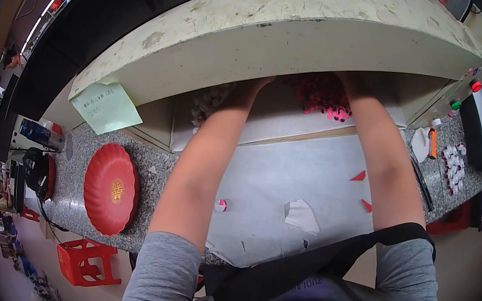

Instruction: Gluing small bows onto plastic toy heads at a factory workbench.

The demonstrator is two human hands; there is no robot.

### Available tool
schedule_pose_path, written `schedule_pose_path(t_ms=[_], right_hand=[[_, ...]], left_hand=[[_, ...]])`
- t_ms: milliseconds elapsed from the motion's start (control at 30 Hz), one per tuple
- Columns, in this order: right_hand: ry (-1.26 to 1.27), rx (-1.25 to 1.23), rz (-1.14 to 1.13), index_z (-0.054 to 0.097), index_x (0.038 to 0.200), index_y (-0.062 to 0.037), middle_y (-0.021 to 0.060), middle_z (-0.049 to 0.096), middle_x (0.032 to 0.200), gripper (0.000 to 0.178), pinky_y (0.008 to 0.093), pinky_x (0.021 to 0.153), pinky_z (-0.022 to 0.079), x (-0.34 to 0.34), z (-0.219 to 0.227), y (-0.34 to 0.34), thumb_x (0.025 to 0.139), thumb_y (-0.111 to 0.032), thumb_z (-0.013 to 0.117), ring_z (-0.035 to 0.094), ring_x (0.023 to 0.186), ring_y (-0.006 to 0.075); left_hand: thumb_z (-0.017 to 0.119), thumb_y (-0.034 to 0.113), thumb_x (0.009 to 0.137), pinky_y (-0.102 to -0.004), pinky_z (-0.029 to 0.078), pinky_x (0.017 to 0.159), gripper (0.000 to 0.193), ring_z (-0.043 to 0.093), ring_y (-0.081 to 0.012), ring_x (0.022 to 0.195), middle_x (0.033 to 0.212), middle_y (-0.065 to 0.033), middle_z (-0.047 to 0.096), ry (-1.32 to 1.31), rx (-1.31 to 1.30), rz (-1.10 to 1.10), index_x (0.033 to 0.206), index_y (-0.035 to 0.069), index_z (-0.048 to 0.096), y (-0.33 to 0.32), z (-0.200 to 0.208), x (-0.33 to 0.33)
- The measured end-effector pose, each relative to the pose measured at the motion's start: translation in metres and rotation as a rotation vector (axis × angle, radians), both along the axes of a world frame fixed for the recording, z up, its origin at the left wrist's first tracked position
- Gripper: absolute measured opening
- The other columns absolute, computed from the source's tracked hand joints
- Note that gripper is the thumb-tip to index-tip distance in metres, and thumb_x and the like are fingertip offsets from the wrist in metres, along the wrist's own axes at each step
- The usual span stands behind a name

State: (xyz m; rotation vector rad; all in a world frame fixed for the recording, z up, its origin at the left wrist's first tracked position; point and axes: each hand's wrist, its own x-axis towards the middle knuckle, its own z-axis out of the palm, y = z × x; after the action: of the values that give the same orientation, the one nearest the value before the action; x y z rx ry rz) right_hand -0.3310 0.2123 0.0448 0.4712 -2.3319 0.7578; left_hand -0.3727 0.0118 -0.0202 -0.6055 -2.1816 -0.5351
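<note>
Pieces point(328, 101), pink and small, lie heaped beneath the hood point(281, 36), between the two wrists. The right hand point(346, 79) is just beside the heap's right end; the left hand point(265, 82) is on the other side, with a short gap between its visible edge and the pink. The hood's front hides the fingers of both, so I cannot tell whether either is spread, pressed together or pinching anything. White lumps point(207, 106) are clustered beside the left forearm, partly behind it.

The hood is cream-coloured, with a flat top scuffed and stained brown. A pale green note point(106, 108), slightly creased, hangs at its near left corner. Below, a smooth whitish sheet point(271, 176) covers the middle of the surface point(70, 200), which is grey, speckled and stone-like. Near the sheet's near edge lies a crumpled white scrap point(302, 216); two pointed red scraps point(359, 176) sit toward its right edge by the right forearm, and a small pink-and-white bit point(221, 205) touches or nearly touches the left one. Toward the surface's left edge rests a red tray point(105, 171), round and fluted, with a gold emblem at its centre.
</note>
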Motion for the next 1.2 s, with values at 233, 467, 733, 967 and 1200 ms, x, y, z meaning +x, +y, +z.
schedule_pose_path(t_ms=[233, 467, 733, 967, 1200], right_hand=[[0.055, 0.069, 0.102, 0.048, 0.099, -0.0036, 0.0144, 0.050, 0.096, 0.031, 0.0347, 0.079, 0.037, 0.014, -0.014, 0.030, 0.074, -0.022, 0.050, 0.046, 0.091, 0.0265], [-0.361, 0.133, -0.104, 0.045, 0.105, -0.0016, 0.0141, 0.046, 0.106, 0.041, 0.0305, 0.084, 0.033, 0.034, -0.017, 0.025, 0.075, -0.028, 0.051, 0.042, 0.098, 0.0228], [-0.354, 0.026, 0.166, 0.046, 0.100, 0.0000, 0.0177, 0.047, 0.102, 0.032, 0.0325, 0.081, 0.035, 0.023, -0.004, 0.004, 0.074, -0.018, 0.050, 0.044, 0.096, 0.0272], [-0.269, 0.050, 0.051, 0.047, 0.098, -0.0003, 0.0166, 0.049, 0.099, 0.029, 0.0334, 0.081, 0.035, -0.004, -0.034, 0.046, 0.074, -0.016, 0.048, 0.045, 0.094, 0.0276], [-0.420, 0.063, 0.340, 0.037, 0.113, -0.0019, 0.0166, 0.039, 0.114, 0.042, 0.0327, 0.087, 0.030, 0.015, -0.018, 0.008, 0.077, -0.023, 0.045, 0.038, 0.105, 0.0266]], left_hand=[[0.043, 0.026, 0.079, -0.0358, 0.034, 0.083, 0.030, 0.045, -0.0283, 0.094, 0.098, -0.0155, 0.050, -0.214, 0.064, -0.122, 0.099, 0.004, 0.049, 0.039, 0.010, 0.001], [0.046, 0.025, 0.077, -0.0360, 0.032, 0.085, 0.034, 0.042, -0.0336, 0.096, 0.099, -0.0185, 0.048, -0.419, 0.047, -0.373, 0.103, 0.003, 0.047, 0.057, -0.005, 0.067], [0.045, 0.022, 0.077, -0.0357, 0.033, 0.083, 0.032, 0.043, -0.0299, 0.097, 0.102, -0.0169, 0.048, -0.499, 0.248, -0.155, 0.103, 0.004, 0.047, 0.037, 0.028, 0.039], [0.043, 0.031, 0.078, -0.0356, 0.030, 0.087, 0.040, 0.039, -0.0291, 0.103, 0.108, -0.0192, 0.043, -0.606, 0.041, -0.228, 0.106, 0.001, 0.044, 0.042, 0.000, 0.043], [0.054, 0.035, 0.069, -0.0415, 0.024, 0.091, 0.060, 0.024, -0.0351, 0.111, 0.117, -0.0216, 0.029, -0.285, -0.048, -0.281, 0.115, 0.003, 0.031, 0.060, 0.016, 0.127]])
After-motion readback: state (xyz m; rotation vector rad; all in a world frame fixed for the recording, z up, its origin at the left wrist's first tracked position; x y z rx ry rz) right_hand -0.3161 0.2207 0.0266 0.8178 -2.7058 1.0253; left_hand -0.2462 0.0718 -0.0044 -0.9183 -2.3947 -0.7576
